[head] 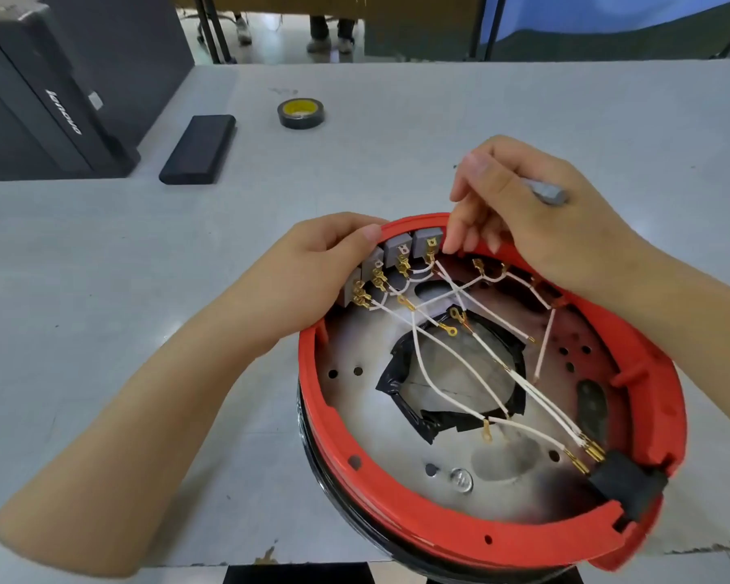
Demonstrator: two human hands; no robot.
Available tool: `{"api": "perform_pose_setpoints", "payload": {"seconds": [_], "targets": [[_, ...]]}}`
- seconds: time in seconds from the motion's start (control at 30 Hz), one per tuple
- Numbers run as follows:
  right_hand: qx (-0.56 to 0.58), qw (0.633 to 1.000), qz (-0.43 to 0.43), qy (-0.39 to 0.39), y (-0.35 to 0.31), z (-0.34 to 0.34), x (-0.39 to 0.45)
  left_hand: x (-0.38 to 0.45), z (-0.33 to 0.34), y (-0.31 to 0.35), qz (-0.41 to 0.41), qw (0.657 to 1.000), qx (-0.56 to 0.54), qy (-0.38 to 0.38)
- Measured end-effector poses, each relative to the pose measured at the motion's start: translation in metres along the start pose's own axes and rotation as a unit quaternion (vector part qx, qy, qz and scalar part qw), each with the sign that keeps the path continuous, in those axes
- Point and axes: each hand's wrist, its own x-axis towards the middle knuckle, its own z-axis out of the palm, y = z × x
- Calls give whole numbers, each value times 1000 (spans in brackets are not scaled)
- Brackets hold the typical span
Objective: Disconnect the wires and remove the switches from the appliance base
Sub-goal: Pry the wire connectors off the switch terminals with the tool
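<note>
Hands on the red appliance base (473, 537) at the surface's near edge.
Left hand (312, 267) grips the rim by the switches (397, 257); right hand (523, 217) clutches a grey tool (548, 192), fingertips on a wire (447, 284).

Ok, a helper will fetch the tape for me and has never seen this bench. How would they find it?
Start at the big red-rimmed appliance base near the table's front edge, then look across to the far side. The tape roll lies flat there, right of a black rectangular block; it is the only ring, black with a yellow core.

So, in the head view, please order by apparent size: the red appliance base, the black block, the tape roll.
1. red appliance base, also nearest the camera
2. black block
3. tape roll
</note>
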Motion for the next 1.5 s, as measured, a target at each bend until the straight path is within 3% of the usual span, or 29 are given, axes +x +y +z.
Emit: {"api": "perform_pose_setpoints", "payload": {"seconds": [0.23,0.43,0.67,0.77,0.93,1.2,1.33,1.5], "targets": [[4,1000,0,-11,-22,-1,5,20,-1,10,14,997,33,-72],[-2,999,-8,-37,-23,2,6,8,-3,8,-41,999,-19,13],[-2,991,35,-131,-19,12,12,-2,4,6,25,1000,-6,16],[-6,993,40,-113,-18,16,15,5,2,6,48,998,29,-3],[41,999,14,-16,-10,13,14,15,0,4,44,998,35,-13],[76,997,26,-3,-2,9,17,13,4,-2,33,998,-44,-6],[130,991,40,13,1,6,19,9,6,0,114,992,-30,49],[162,985,50,15,-1,5,20,9,3,0,132,989,-56,22]]}}
